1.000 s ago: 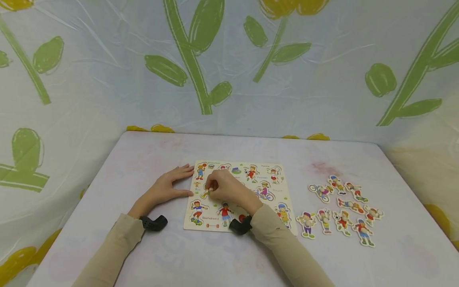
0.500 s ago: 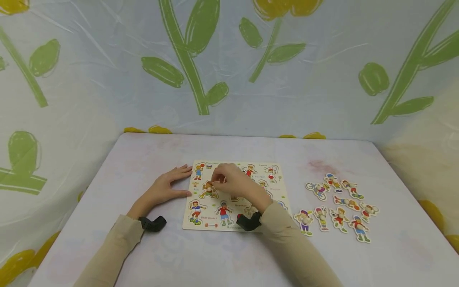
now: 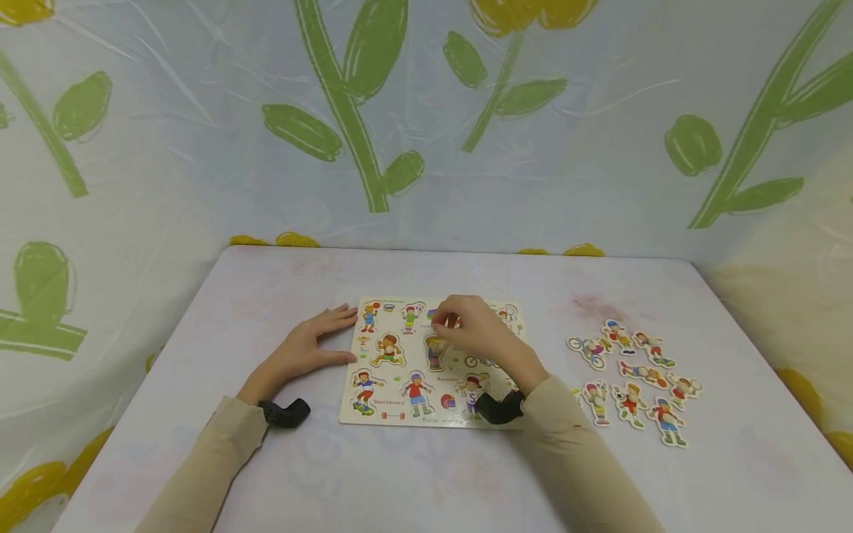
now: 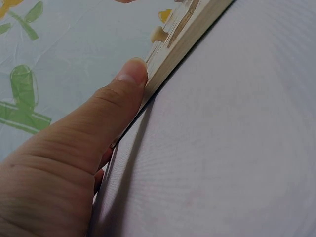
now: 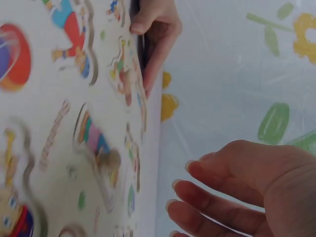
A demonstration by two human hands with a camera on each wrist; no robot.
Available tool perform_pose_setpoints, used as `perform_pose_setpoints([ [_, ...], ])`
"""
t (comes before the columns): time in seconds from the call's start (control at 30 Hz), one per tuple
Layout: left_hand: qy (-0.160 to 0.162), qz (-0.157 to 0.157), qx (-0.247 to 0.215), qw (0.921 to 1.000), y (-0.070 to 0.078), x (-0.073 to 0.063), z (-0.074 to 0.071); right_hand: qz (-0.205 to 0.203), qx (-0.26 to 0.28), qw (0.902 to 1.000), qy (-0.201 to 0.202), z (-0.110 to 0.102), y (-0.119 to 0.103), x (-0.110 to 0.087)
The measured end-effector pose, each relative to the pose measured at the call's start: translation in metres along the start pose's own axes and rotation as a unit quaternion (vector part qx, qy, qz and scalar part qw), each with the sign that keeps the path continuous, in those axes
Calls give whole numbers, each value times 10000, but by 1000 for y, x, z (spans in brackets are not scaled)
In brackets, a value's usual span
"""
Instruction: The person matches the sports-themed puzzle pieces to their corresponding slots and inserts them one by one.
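Near middle of bench, well in from far edge: wooden puzzle board, lying flat, printed with labels and sports figures in rows. At its left edge, facing bench's left edge: left hand, released, fingers extended, thumb against board's side. Seen close in left wrist view: thumb tip touching board's edge, with small wooden knob standing up just beyond.

Over board's right half: right hand, fingers bent, thumb and index finger close together when viewed from overhead. From right wrist view, seen loosely curved, apart from board, released.

In board's middle row, toward left edge of bench: running figure, lying in runner's outline. Cannot tell whether fully seated. Just right of it, near board's middle: fair-haired figure.

Along board's near side, from left: skateboarder, roller skater, then baseball figure, partly behind black wrist device.

Between board and right edge of bench: loose pieces, nine counted, scattered in a cluster. On its side nearest board, cyclist piece; closest to near edge of bench, red-shirted piece. Another piece mostly hidden behind right sleeve.

Beyond far edge of bench: pale backdrop with green stems and yellow flowers
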State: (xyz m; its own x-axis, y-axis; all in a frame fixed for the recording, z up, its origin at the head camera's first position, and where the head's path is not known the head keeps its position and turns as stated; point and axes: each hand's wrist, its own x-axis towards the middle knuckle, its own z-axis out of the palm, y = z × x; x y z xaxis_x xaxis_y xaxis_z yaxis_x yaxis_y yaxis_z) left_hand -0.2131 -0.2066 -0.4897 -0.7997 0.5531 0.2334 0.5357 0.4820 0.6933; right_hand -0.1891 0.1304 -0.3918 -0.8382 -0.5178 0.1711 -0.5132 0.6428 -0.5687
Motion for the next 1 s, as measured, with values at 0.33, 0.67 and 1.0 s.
perform_pose_setpoints([
  [0.33,-22,26,-9,10000,2,0,0,318,85,9989,325,-27,31,-28],
  [0.67,-21,-13,1,10000,1,-2,-2,861,-327,9945,496,-53,57,-55],
  [1.0,-38,-20,28,10000,-1,0,-1,1857,-865,9753,822,-84,83,-89],
])
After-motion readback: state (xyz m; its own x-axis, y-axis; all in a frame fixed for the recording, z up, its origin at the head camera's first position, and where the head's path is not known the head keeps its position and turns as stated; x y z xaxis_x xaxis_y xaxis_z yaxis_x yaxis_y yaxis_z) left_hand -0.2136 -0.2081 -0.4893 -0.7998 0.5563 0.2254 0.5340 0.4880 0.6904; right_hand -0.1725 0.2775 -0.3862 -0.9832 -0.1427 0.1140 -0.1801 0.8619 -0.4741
